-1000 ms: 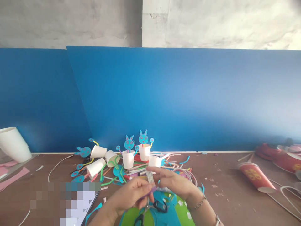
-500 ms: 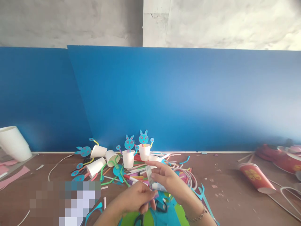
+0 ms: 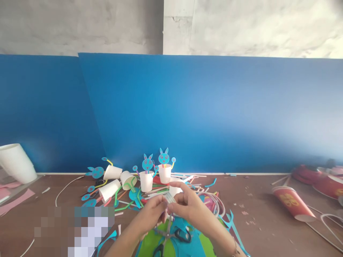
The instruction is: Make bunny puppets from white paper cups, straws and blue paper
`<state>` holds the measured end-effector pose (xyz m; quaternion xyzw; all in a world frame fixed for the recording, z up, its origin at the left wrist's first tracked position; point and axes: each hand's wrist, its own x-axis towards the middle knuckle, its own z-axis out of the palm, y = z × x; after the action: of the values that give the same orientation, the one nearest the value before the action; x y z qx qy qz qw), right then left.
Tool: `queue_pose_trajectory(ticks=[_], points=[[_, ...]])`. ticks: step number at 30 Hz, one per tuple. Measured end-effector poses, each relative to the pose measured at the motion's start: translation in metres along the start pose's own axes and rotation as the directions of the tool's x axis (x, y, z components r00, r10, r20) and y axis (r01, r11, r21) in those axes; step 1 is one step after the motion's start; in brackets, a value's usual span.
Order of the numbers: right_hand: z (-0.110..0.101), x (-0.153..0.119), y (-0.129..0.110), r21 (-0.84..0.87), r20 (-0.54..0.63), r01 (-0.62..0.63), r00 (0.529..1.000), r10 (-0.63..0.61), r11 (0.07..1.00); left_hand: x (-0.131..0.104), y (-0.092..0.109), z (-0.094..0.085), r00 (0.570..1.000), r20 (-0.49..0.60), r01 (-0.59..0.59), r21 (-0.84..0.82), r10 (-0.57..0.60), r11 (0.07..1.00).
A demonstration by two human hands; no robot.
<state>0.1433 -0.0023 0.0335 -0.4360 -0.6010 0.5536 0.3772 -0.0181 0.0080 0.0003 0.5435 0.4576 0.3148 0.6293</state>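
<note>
Two changes I see: left hand (image 3: 153, 215) and right hand (image 3: 189, 204) sit closer, scissors (image 3: 167, 235) pivot uncovered. Right pinches pale striped strip (image 3: 169, 198); left curled, contents can't tell.

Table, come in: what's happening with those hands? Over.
Left hand, right hand together at a small pale piece. Scissors close below, on coloured paper. White cups beyond.

A thin bracelet (image 3: 235, 250) circles the otherwise bare right forearm (image 3: 214, 228).

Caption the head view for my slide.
Left hand and right hand at a pale strip above scissors, rabbit-faced cups behind.
</note>
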Motion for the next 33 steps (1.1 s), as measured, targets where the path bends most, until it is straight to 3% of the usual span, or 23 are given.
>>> queue_pose_trajectory(ticks=[7,14,20,27,30,33], points=[[-0.005,0.000,0.006,-0.210,-0.074,0.002,0.997,-0.018,0.978,0.002,0.004,0.003,0.982,-0.125,-0.150,-0.041,0.144,0.988],[-0.014,-0.001,0.003,-0.298,-0.071,0.006,0.997,-0.028,0.955,-0.004,0.011,0.003,0.960,-0.198,-0.227,-0.125,0.200,0.966],[-0.016,0.002,0.005,-0.396,-0.123,-0.022,0.992,-0.030,0.918,-0.004,0.015,-0.005,0.984,-0.094,-0.171,-0.215,0.154,0.961],[-0.014,0.002,0.005,-0.489,-0.158,-0.052,0.987,-0.030,0.871,-0.004,0.016,-0.001,0.987,-0.131,-0.125,-0.214,0.098,0.969],[-0.013,0.003,0.007,-0.425,-0.124,-0.029,0.992,-0.027,0.905,-0.007,0.016,0.000,0.994,-0.064,-0.103,-0.255,0.089,0.961],[-0.012,0.006,0.012,-0.228,-0.017,-0.010,1.000,0.006,0.974,-0.009,0.016,0.000,0.998,-0.011,-0.060,-0.233,0.059,0.971]])
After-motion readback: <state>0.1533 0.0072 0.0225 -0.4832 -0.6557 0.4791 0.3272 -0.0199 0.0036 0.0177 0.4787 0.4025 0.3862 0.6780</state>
